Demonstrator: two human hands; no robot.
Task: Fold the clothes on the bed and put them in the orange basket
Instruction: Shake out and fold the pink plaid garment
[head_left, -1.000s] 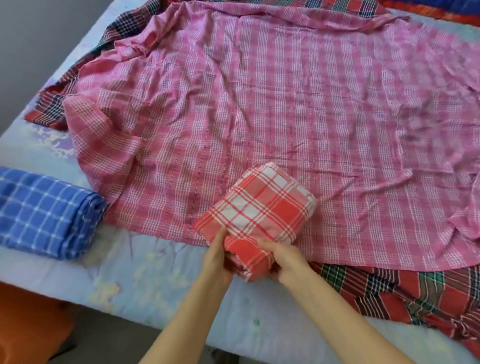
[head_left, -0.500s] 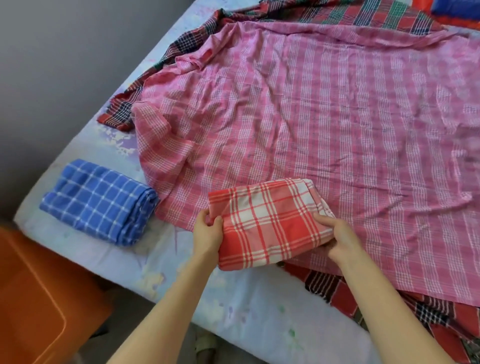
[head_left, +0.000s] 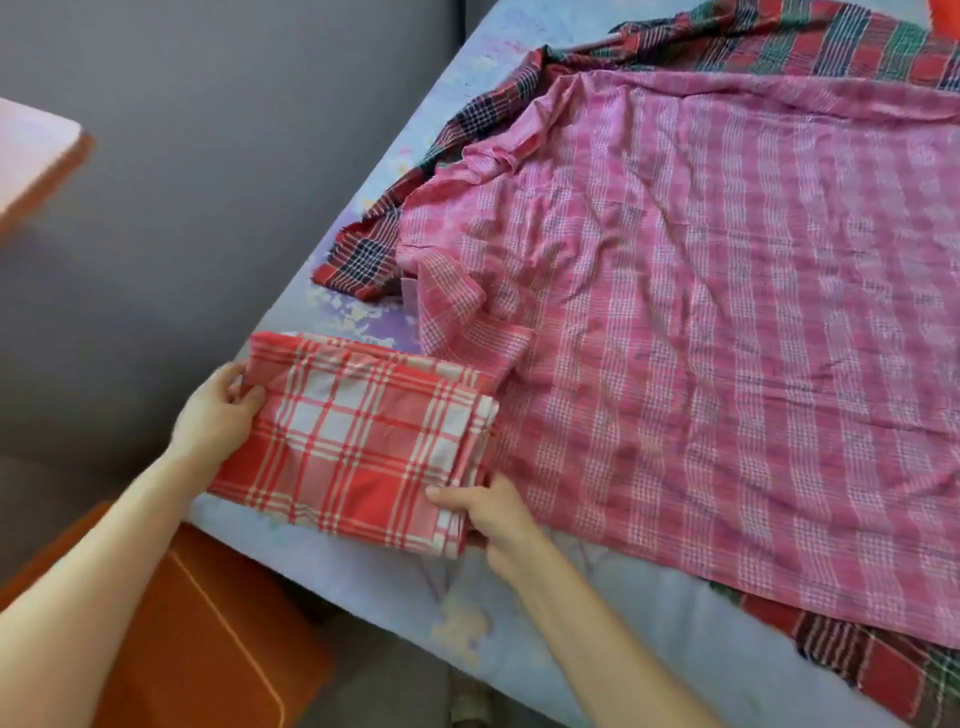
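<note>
One camera only, worn on the head: it sits close above the near left corner of the pale blue patterned bed (head_left: 649, 623), tilted steeply down, facing across the bed's pink checked cloth (head_left: 727, 338).

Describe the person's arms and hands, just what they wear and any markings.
The left hand and the right hand are bare, without gloves. The left forearm and right forearm are uncovered to the picture's edge, no sleeve in view. No watch, bracelet or marking shows on either wrist.
</note>
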